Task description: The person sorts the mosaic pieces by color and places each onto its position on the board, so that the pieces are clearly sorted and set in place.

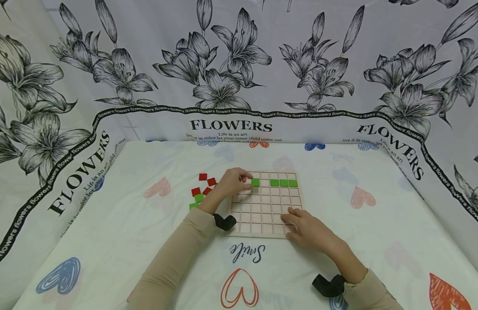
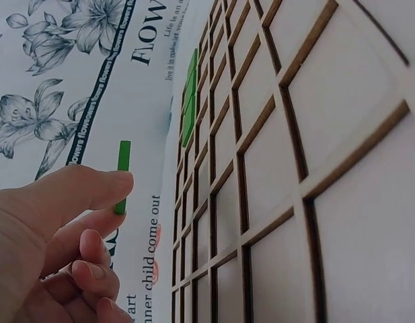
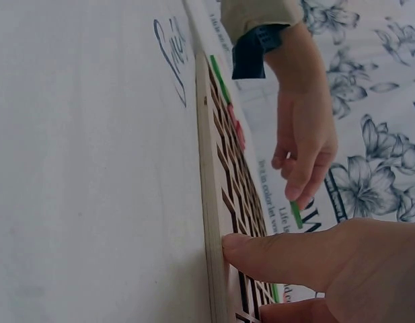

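Observation:
Between thumb and forefinger, my left hand (image 1: pixel 232 183) pinches a green square tile (image 2: pixel 124 176), seen edge-on in the left wrist view. It is held up over the far left part of a pale wooden grid board (image 1: pixel 262 206). In the board's second row from the far edge lie three green tiles (image 1: pixel 284 183), side by side toward the right. My right hand (image 1: pixel 309 228) rests on the near right part of the board with fingers spread. In the right wrist view its thumb (image 3: pixel 261 252) lies on the board's edge.
Left of the board lie several loose red tiles (image 1: pixel 203 177) and green tiles (image 1: pixel 199 198), partly hidden by my left forearm. Black straps (image 1: pixel 329 285) sit on both wrists. A white cloth (image 1: pixel 157 237) with hearts and lettering covers the table; a flower-printed curtain (image 1: pixel 293 86) stands behind.

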Demonstrator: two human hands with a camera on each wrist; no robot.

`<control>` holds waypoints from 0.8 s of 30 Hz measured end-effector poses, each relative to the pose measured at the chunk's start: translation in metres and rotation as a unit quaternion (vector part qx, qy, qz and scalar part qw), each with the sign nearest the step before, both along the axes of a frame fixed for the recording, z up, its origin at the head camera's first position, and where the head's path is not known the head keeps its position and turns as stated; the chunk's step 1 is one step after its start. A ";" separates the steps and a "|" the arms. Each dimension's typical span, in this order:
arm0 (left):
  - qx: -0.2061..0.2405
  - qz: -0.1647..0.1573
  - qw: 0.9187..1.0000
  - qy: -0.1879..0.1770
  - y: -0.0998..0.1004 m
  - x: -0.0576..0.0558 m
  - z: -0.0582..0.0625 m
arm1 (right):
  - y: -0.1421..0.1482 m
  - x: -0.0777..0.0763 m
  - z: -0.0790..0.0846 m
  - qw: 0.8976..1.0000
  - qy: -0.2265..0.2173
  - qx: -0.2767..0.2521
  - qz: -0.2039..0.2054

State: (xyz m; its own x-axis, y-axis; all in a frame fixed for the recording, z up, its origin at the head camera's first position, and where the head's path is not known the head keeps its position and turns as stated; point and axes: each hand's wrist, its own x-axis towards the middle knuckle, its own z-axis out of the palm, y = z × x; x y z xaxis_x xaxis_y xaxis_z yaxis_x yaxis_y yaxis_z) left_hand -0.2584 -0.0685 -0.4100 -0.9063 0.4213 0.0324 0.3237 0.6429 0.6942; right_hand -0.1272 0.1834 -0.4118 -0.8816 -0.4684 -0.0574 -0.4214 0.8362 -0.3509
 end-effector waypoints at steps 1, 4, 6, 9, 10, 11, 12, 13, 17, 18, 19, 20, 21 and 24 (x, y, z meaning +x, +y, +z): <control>0.001 0.001 1.000 0.000 0.001 -0.001 0.000 | 0.000 0.000 0.000 1.000 0.001 0.001 0.000; 0.005 0.004 1.000 0.001 0.003 -0.003 -0.001 | 0.000 0.000 0.000 1.000 0.002 0.002 0.000; 0.007 0.004 1.000 0.000 0.004 -0.004 -0.001 | 0.000 0.000 -0.001 1.000 0.003 0.002 0.000; 0.010 0.006 1.000 -0.005 0.006 -0.006 -0.002 | 0.000 0.000 -0.001 1.000 0.002 0.002 0.000; 0.012 0.007 1.000 -0.008 0.006 -0.006 -0.003 | 0.000 0.000 -0.001 1.000 0.002 0.001 -0.001; 0.013 0.008 1.000 -0.010 0.007 -0.007 -0.003 | 0.000 0.000 -0.001 1.000 0.001 0.001 -0.001; 0.014 0.008 1.000 -0.010 0.008 -0.007 -0.004 | 0.000 0.000 -0.001 1.000 0.000 0.000 -0.003; 0.015 0.008 1.000 -0.012 0.008 -0.008 -0.005 | -0.001 0.000 -0.001 1.000 -0.001 0.000 -0.004; 0.016 0.005 1.000 -0.009 0.010 -0.010 -0.006 | 0.000 0.000 -0.001 1.000 -0.002 -0.001 -0.004; 0.015 0.003 1.000 -0.007 0.011 -0.010 -0.007 | 0.000 0.000 -0.001 1.000 -0.002 -0.002 -0.003; 0.014 0.003 1.000 -0.007 0.011 -0.011 -0.007 | 0.000 0.000 -0.001 1.000 -0.002 -0.002 -0.003; 0.014 0.003 1.000 -0.006 0.012 -0.011 -0.007 | 0.000 0.000 -0.001 1.000 -0.001 -0.003 -0.002; 0.013 0.002 1.000 -0.006 0.013 -0.012 -0.007 | 0.000 0.000 -0.001 1.000 -0.002 -0.004 -0.003; 0.014 0.001 1.000 -0.005 0.015 -0.013 -0.007 | -0.001 0.000 -0.001 1.000 -0.002 -0.005 -0.004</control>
State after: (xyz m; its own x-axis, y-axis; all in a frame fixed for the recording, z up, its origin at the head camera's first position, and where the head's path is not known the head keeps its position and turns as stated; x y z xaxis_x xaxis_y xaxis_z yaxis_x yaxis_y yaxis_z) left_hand -0.2713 -0.0536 -0.4167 -0.9079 0.4178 0.0347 0.3148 0.6247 0.7146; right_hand -0.1267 0.1829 -0.4124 -0.8851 -0.4619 -0.0569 -0.4133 0.8363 -0.3603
